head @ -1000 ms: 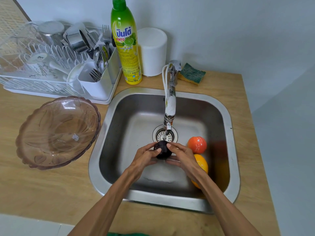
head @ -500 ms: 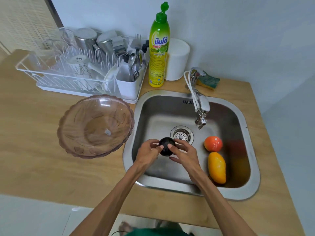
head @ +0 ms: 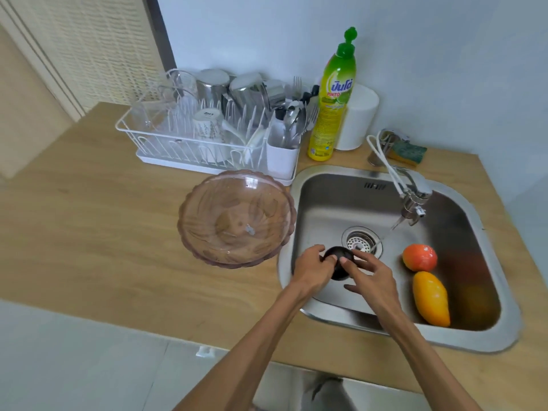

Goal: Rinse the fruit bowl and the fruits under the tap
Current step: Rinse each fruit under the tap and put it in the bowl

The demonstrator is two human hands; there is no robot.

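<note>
I see the steel sink [head: 335, 188] set into the wooden tabletop [head: 103, 247], its left rim just beside the pink glass fruit bowl [head: 237, 218], which sits upright and overhangs that rim slightly. Both my hands work inside the basin near the drain [head: 360, 240]: the left hand [head: 311, 269] cups a dark round fruit [head: 338, 262] from the left, and the right hand [head: 370, 277] presses fingertips on its right side, fingers spread. The tap [head: 412, 200] runs toward the drain. An orange-red fruit [head: 419, 258] and a yellow mango [head: 430, 298] lie right of the drain, apart from my hands.
</note>
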